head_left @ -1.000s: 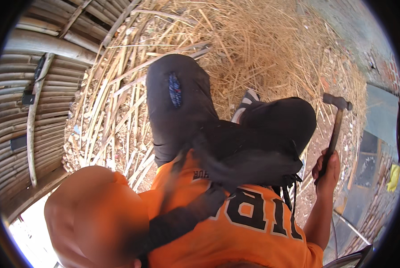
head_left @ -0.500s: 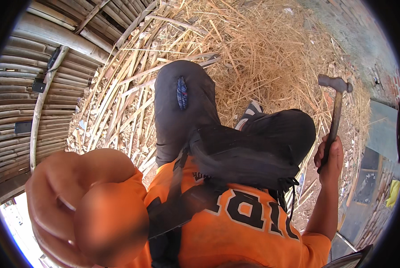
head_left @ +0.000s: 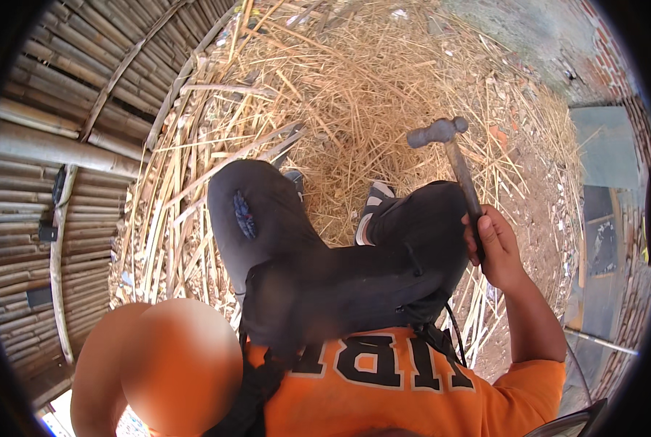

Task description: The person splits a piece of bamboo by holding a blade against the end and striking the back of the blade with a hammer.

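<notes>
My right hand (head_left: 498, 246) is closed around the lower handle of a ball-peen hammer (head_left: 462, 169). Its dark metal head is up, level with the straw beyond my right knee, and touches nothing I can see. At the lower left my left arm (head_left: 101, 364) is bent close to the view. The hand at its end does not show, and a blurred round patch covers part of that side. Below the hammer is my right leg in dark trousers (head_left: 420, 218). The left knee has a torn spot showing blue cloth (head_left: 244, 214).
Loose straw and split bamboo strips (head_left: 172, 189) cover the ground ahead. A slatted bamboo wall (head_left: 20, 240) rises on the left. On the right are a worn plaster and brick wall (head_left: 558, 44) and a grey-green panel (head_left: 605, 146).
My right hand has brought the hammer leftward, nearer my right knee. My left arm has drawn down at the lower left, so less of it shows. The whole view has shifted.
</notes>
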The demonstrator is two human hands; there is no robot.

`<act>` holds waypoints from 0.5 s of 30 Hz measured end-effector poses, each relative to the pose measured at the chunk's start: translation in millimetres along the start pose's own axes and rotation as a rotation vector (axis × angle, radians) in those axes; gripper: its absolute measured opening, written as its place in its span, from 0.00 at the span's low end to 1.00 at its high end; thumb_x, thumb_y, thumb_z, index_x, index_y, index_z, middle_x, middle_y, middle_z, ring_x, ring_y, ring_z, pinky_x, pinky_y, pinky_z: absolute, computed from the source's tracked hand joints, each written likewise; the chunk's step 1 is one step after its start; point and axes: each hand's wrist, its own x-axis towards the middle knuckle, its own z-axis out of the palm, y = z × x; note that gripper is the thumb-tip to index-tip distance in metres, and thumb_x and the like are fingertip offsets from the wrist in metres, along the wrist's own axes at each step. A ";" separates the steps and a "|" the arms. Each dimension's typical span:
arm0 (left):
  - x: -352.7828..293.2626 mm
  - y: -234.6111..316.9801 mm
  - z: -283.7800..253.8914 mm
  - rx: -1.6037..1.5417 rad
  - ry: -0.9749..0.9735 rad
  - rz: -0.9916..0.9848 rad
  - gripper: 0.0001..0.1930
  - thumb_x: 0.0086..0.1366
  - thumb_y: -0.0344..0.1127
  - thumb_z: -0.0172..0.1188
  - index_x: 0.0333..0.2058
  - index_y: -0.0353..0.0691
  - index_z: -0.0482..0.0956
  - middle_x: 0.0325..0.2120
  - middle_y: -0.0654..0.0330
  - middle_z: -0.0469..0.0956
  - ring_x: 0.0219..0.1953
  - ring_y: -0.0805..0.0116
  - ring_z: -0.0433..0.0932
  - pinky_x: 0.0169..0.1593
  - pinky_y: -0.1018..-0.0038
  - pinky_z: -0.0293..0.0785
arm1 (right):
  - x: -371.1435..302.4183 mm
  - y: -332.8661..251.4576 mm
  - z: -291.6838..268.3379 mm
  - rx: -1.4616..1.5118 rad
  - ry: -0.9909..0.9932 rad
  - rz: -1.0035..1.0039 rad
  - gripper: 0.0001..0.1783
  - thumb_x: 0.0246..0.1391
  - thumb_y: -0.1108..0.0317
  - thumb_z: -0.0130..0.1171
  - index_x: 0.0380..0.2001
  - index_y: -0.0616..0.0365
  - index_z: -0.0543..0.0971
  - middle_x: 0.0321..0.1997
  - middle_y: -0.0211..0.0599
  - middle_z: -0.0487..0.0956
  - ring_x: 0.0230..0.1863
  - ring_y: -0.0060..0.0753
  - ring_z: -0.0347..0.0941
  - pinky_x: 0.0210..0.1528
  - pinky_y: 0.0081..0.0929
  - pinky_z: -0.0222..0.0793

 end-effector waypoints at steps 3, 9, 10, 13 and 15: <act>-7.9 -7.3 -2.7 -0.048 -0.065 -0.053 0.27 0.49 0.43 0.79 0.45 0.38 0.81 0.44 0.58 0.82 0.34 0.69 0.79 0.31 0.76 0.72 | -15.3 -4.3 -6.3 -0.064 0.030 0.031 0.24 0.75 0.46 0.43 0.46 0.59 0.73 0.21 0.24 0.68 0.19 0.15 0.61 0.22 0.17 0.58; -20.7 -12.5 -12.8 -0.159 -0.120 -0.127 0.34 0.46 0.46 0.81 0.49 0.35 0.79 0.47 0.53 0.81 0.36 0.66 0.81 0.32 0.75 0.75 | -58.8 12.0 -18.8 -0.050 0.236 0.105 0.25 0.74 0.44 0.44 0.46 0.58 0.72 0.21 0.24 0.68 0.16 0.13 0.59 0.18 0.14 0.56; -23.2 -10.9 -10.6 -0.181 -0.120 -0.142 0.35 0.46 0.46 0.82 0.50 0.34 0.79 0.48 0.53 0.81 0.36 0.65 0.81 0.32 0.74 0.75 | -59.9 20.9 -19.1 -0.034 0.255 0.085 0.25 0.74 0.44 0.44 0.46 0.57 0.72 0.21 0.23 0.68 0.16 0.13 0.60 0.17 0.14 0.56; -30.9 -13.6 -4.3 -0.272 -0.112 -0.135 0.38 0.45 0.48 0.83 0.52 0.33 0.78 0.50 0.50 0.80 0.37 0.63 0.82 0.32 0.74 0.77 | -57.0 46.2 -12.4 -0.031 0.357 -0.020 0.25 0.74 0.43 0.44 0.46 0.57 0.72 0.21 0.23 0.68 0.16 0.13 0.60 0.17 0.14 0.56; -42.9 -29.3 -5.7 -0.381 -0.110 -0.094 0.41 0.44 0.49 0.84 0.53 0.32 0.78 0.51 0.49 0.80 0.38 0.62 0.83 0.32 0.73 0.77 | -61.4 59.1 -8.3 0.019 0.420 -0.054 0.25 0.74 0.43 0.44 0.46 0.57 0.72 0.21 0.23 0.67 0.16 0.14 0.60 0.18 0.14 0.56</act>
